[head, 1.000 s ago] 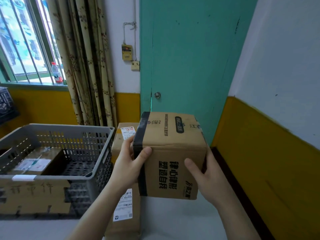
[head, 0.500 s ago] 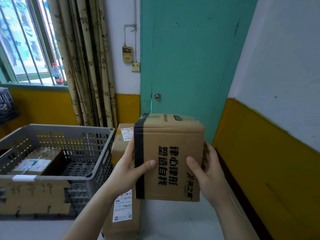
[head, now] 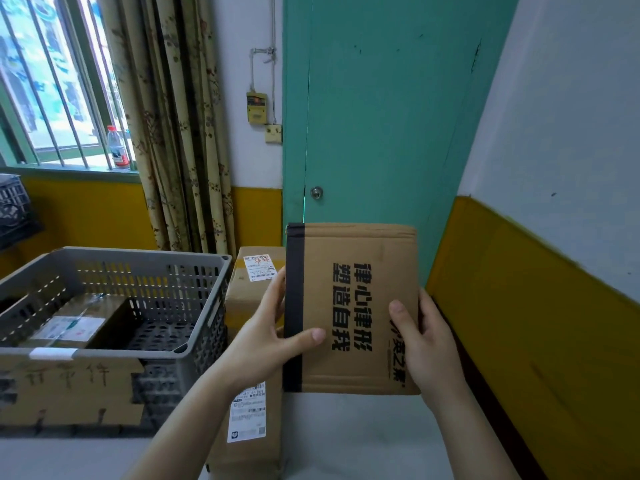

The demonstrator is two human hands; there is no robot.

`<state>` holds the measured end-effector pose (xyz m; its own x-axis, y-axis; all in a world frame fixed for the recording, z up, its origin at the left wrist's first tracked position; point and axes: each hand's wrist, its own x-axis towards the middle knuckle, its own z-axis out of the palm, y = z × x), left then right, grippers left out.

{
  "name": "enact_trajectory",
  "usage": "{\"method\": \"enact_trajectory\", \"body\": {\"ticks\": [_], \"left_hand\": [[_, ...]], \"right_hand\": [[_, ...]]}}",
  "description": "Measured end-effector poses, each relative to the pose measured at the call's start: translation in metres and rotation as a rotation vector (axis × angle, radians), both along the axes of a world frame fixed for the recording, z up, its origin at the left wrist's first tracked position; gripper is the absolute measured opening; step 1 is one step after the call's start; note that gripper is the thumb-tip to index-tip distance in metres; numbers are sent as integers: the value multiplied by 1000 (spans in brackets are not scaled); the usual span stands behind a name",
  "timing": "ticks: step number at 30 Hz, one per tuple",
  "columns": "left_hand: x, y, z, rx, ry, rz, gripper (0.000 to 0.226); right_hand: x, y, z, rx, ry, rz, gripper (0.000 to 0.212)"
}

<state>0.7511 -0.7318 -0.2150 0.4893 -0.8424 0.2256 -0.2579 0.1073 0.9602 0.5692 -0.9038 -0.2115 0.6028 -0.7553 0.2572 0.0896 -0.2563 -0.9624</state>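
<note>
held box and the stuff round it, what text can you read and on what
"律心律形": black print on the held box.
"塑造自我": beside it, same box.
Small print by the right hand: partly covered, unreadable.
Handwriting on the cardboard sign: too faint.
Labels on the rear box, crate parcel and bottle: too small.

There are two hands: the left hand (head: 263, 341) and the right hand (head: 429, 344). There are three brown boxes: the box with big black words (head: 356, 306), the tall box (head: 242, 303), and the flat box (head: 79, 320) in the gray basket (head: 138, 252). The tall box has two white stickers, a top sticker (head: 259, 268) and a bottom sticker (head: 247, 417). There are two baskets: the gray basket and the dark basket (head: 14, 213). There is one bottle (head: 117, 147), one green door (head: 374, 116) with one knob (head: 316, 192), and one curtain (head: 173, 133).
</note>
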Motion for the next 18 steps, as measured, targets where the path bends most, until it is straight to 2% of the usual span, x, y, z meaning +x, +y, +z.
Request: {"method": "enact_trajectory", "body": {"ticks": [2, 5, 10, 13, 18], "left_hand": [[-2, 3, -5, 27, -9, -48, 119], [-5, 1, -8, -5, 0, -40, 107], [-7, -3, -9, -101, 208, -5, 89], [-5, -5, -4, -91, 228, 39, 83], [-7, -10, 4, -58, 218, 63, 91]], "right_hand": [[2, 0, 0, 105, -37, -13, 45], [3, 4, 0, 239, -83, -2, 41], [-11, 12, 5, 143, 5, 247, 62], [-15, 9, 2, 65, 37, 251, 76], [-10, 4, -2, 76, 62, 201, 66]]}}
